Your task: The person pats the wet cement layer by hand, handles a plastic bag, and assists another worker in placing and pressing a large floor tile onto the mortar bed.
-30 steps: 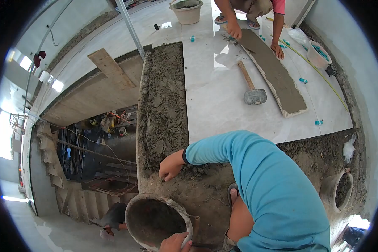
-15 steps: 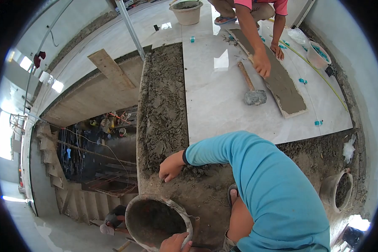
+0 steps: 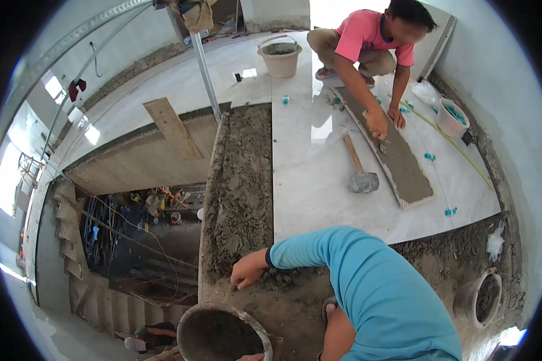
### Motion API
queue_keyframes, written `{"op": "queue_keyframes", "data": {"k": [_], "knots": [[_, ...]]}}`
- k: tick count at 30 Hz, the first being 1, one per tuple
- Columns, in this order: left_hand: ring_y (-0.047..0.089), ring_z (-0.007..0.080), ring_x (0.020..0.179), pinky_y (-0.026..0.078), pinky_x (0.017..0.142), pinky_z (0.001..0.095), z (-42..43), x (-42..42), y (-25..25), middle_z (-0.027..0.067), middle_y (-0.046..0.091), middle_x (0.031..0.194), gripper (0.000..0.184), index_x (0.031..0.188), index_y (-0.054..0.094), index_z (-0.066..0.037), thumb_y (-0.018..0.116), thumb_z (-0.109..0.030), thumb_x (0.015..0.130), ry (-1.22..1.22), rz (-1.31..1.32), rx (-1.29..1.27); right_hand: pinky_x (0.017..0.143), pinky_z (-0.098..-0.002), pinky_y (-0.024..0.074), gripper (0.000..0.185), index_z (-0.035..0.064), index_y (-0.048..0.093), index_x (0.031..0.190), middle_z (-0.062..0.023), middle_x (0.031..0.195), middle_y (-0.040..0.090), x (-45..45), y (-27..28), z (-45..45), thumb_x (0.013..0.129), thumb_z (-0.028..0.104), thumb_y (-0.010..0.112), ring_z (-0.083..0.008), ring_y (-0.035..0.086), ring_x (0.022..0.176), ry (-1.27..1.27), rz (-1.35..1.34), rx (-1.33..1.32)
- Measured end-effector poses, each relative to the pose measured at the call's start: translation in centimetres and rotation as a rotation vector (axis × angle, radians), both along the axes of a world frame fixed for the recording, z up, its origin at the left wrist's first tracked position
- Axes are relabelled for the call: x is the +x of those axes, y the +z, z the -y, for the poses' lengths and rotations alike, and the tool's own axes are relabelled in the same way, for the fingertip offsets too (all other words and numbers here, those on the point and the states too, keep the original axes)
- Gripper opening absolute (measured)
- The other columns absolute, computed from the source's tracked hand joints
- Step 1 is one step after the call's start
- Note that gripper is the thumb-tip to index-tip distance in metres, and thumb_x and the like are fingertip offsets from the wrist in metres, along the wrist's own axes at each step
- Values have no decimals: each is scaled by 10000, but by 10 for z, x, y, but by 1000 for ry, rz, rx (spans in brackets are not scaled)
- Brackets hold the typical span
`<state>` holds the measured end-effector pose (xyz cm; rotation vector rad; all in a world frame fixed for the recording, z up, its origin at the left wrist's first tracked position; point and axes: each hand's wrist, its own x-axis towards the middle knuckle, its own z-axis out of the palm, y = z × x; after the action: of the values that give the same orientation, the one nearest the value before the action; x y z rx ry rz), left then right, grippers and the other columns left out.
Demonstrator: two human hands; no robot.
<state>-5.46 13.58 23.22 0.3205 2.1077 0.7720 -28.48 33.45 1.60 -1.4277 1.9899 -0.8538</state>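
Note:
At the bottom edge, only a sliver of my left hand (image 3: 251,357) shows, curled at the rim of a mortar-stained bucket (image 3: 217,331) with a dark inside. My right hand (image 3: 250,269), in a light blue sleeve, is closed at the near end of a strip of rough wet mortar (image 3: 239,198), low over the dusty floor. What its fingers hold, if anything, is hidden. My bent leg and sandalled foot (image 3: 329,308) are beside the bucket.
An open stairwell (image 3: 156,240) drops away at left, where another person (image 3: 153,337) is below. A co-worker in pink (image 3: 367,36) crouches ahead, trowelling mortar on a tile strip (image 3: 406,162). A mallet (image 3: 362,182) lies on large tiles; buckets (image 3: 280,60) stand around.
The view has tilted up, so the scene sits lower and my left hand is mostly cut off. My right hand stays by the mortar edge. The co-worker's hand shifts over the tile strip.

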Motion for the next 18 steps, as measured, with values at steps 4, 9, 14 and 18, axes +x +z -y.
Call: {"op": "queue_keyframes", "data": {"k": [4,9,14,18], "knots": [[524,271,1156,387,1010,384,21,11,-28,132,596,1185,393,1238,556,-41,568,-268,918,147,105,148,592,-457,361,352,9,498,758,-140,647,484,-1,-9,7,956,299,524,-299,476,596,-9,-19,25],[481,276,1230,360,1040,374,10,4,-13,147,544,1285,444,1328,486,-45,553,-235,931,-40,60,-37,632,-478,395,267,11,542,829,-171,725,547,-2,2,7,929,258,546,-360,523,669,-28,-15,50],[452,274,1264,340,1056,362,5,-2,7,146,497,1347,485,1383,421,-66,542,-215,938,-53,67,-42,657,-469,419,180,23,567,873,-161,770,581,-2,2,11,893,202,563,-351,559,716,-20,24,41],[424,273,1291,317,1071,369,8,-1,14,137,462,1383,490,1401,395,-77,528,-196,945,-69,73,-108,686,-452,450,132,38,600,919,-149,835,621,-1,13,10,852,148,572,-342,594,789,-47,30,20]]}}
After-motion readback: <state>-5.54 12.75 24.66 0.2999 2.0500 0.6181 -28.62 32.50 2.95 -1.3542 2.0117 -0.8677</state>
